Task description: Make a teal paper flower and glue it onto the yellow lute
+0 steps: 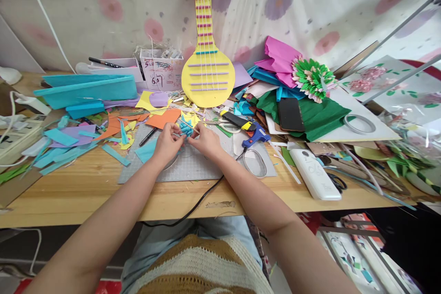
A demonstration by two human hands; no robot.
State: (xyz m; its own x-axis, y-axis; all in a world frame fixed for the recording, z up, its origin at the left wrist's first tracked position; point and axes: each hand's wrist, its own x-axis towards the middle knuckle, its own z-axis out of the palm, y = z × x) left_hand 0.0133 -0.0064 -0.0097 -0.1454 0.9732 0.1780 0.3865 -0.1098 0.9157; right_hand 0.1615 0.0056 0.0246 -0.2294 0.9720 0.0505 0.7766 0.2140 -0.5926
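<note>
Left hand (168, 141) had its grip pinched on a blue paper piece (186, 129); right hand (207, 141), grip closed on a thin stick (188, 125) against it. Both were over a grey mat (196, 171) on the counter (98, 195). Glue gun (255, 136) lay to the right.

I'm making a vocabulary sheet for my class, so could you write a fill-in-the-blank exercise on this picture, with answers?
1. Between the left hand and the right hand is a paper piece coloured ____.
2. The stringed instrument has a ____ body.
3. The phone lies partly on dark ____ paper.
4. In the picture, the paper flower is to the ____ of the instrument.

Answers: blue; yellow; green; right.
</note>
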